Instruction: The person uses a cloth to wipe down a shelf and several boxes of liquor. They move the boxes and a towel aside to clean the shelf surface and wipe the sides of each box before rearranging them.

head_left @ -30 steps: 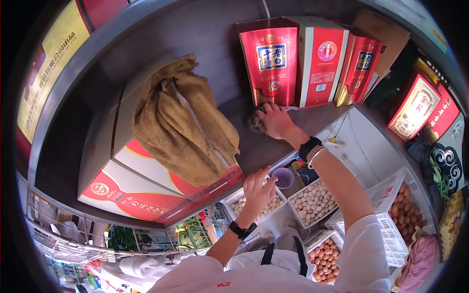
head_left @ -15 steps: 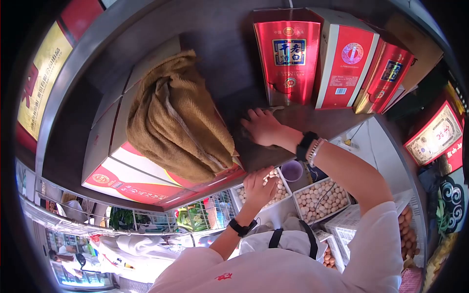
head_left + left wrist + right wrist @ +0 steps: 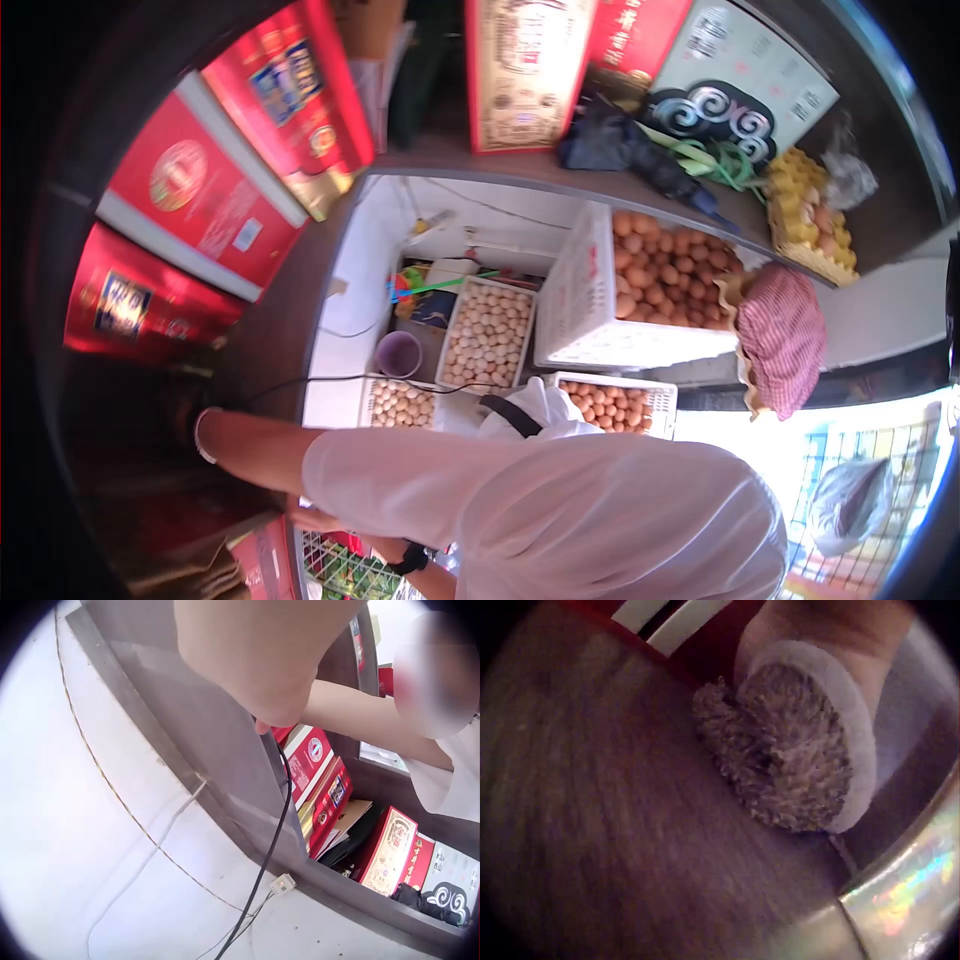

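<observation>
In the right wrist view, my right hand grips a bunched, fuzzy grey-brown cloth with a pale rim, pressed against the dark wooden shelf. The head view shows the right arm stretched left across the shelf, its hand lost in shadow below the red boxes. My left hand is at the shelf's front edge, partly behind the right sleeve. Large in the left wrist view, the left hand has one fingertip showing beside a black cable, and no object is visible in it.
Egg crates and a purple cup lie below the shelf edge. A tall white crate holds brown eggs. A black bag and an egg tray sit on the right shelf. A brown towel is at lower left.
The head view has swung right, bringing the egg crates and right shelf into view. The right hand has slipped into shadow at the left; the left hand is now mostly behind the sleeve.
</observation>
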